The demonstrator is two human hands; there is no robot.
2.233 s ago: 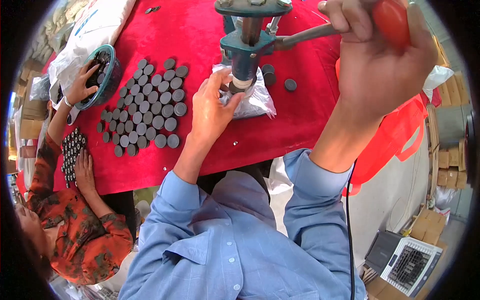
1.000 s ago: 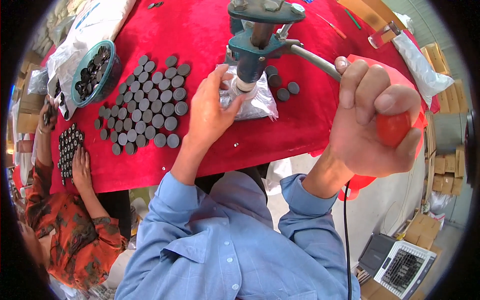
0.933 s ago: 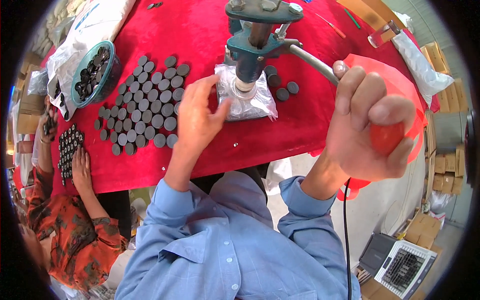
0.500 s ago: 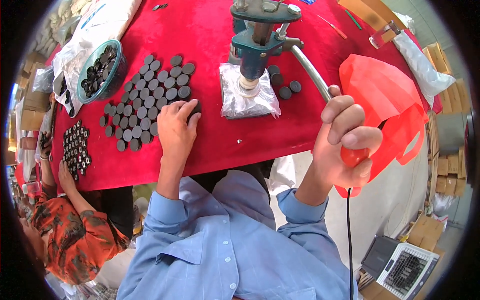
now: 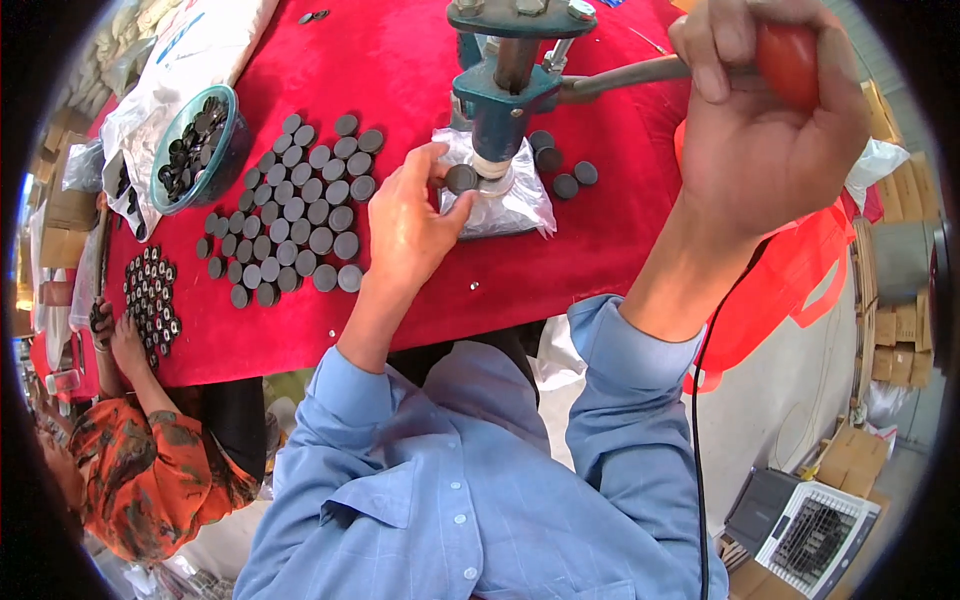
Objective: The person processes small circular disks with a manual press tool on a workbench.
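A dark round disc (image 5: 461, 179) is pinched between the thumb and fingers of my left hand (image 5: 408, 225), right beside the pale tip of the green hand press (image 5: 500, 130). Under that tip lies a base wrapped in clear plastic (image 5: 515, 212). My right hand (image 5: 765, 140), raised high at the right, is curled round the red knob (image 5: 788, 65) of the press lever (image 5: 630, 76). The lever points out to the right. Many similar dark discs (image 5: 290, 215) stand in rows left of the press, and several more (image 5: 547, 159) sit just right of it.
A clear tub (image 5: 235, 150) of small black parts stands at the far left of the red-covered table (image 5: 420, 335). A person in an orange patterned top (image 5: 165, 480) works over small parts (image 5: 150, 300) there. A red bag (image 5: 745, 330) hangs at the right edge.
My left hand has moved right from the rows of discs to the press, bringing a disc. My right hand has risen with the knob, swinging the lever up and outward.
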